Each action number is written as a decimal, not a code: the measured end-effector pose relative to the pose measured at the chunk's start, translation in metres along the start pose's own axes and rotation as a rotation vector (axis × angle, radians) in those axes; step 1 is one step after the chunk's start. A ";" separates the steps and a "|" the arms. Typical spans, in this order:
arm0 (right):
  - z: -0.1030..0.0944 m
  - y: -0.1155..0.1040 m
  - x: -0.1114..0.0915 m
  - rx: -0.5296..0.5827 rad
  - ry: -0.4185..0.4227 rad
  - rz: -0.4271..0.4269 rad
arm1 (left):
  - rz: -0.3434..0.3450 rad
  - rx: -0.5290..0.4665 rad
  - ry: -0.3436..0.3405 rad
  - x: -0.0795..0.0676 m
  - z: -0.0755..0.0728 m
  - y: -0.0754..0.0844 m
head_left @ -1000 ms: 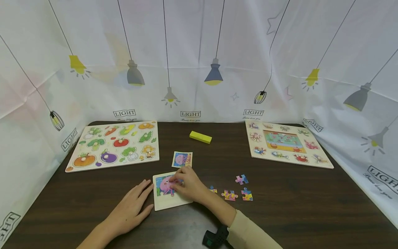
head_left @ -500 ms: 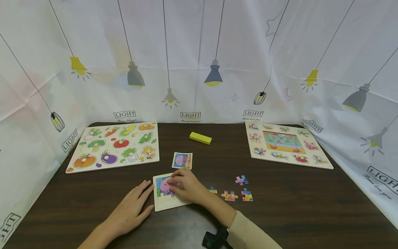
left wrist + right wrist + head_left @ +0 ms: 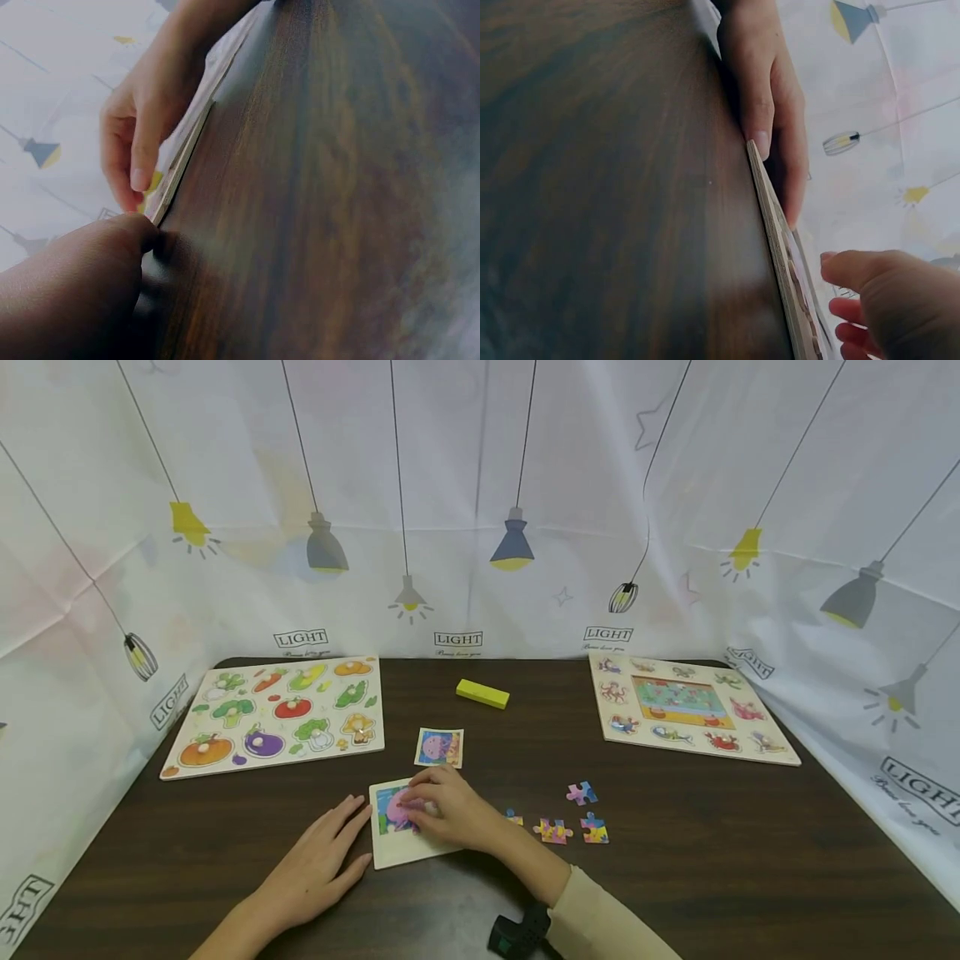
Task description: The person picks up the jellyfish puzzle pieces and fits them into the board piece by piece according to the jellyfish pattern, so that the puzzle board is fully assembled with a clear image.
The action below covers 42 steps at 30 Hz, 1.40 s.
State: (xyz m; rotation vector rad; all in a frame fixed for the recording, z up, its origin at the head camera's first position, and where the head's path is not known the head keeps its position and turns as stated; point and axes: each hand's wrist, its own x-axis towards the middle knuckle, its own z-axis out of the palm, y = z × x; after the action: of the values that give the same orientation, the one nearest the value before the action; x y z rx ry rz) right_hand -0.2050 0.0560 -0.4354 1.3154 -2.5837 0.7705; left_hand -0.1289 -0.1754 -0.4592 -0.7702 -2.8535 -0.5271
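A small jigsaw board (image 3: pixel 408 852) lies in front of me, its upper part filled with pink octopus puzzle pieces (image 3: pixel 394 810) on blue. My left hand (image 3: pixel 318 856) lies flat beside it, fingertips at its left edge; the left wrist view also shows this hand (image 3: pixel 82 277) at the board's edge. My right hand (image 3: pixel 453 810) reaches over the board from the right, thumb and fingers bent down onto the pink pieces and hiding part of them. In the right wrist view, the thumb (image 3: pixel 855 268) stands apart from the fingers above the board, with no piece showing between them.
Several loose puzzle pieces (image 3: pixel 553 831) lie to the right, one partly behind my right forearm. Behind the board is a picture card (image 3: pixel 438 747), then a yellow block (image 3: pixel 482 693). A vegetable board (image 3: pixel 277 714) stands back left, a sea-animal board (image 3: pixel 682 706) back right.
My right thumb and fingers have shifted slightly on the pink pieces, and the hand sits a touch lower. My left hand and the loose pieces have stayed put.
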 end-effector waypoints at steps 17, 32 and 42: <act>-0.035 -0.003 -0.015 -0.036 0.008 -0.021 | -0.013 0.000 -0.017 -0.001 -0.001 0.001; -0.070 0.018 -0.054 -0.119 0.074 0.071 | -0.011 -0.012 -0.020 0.001 -0.002 0.001; -0.085 0.040 -0.089 -0.131 0.097 0.145 | -0.023 -0.019 -0.026 0.000 -0.002 0.001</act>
State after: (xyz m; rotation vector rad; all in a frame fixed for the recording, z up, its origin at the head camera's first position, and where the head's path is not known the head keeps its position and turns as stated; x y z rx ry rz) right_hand -0.1907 0.1818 -0.4079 1.0385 -2.6237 0.6559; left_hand -0.1281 -0.1753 -0.4569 -0.7541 -2.8884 -0.5523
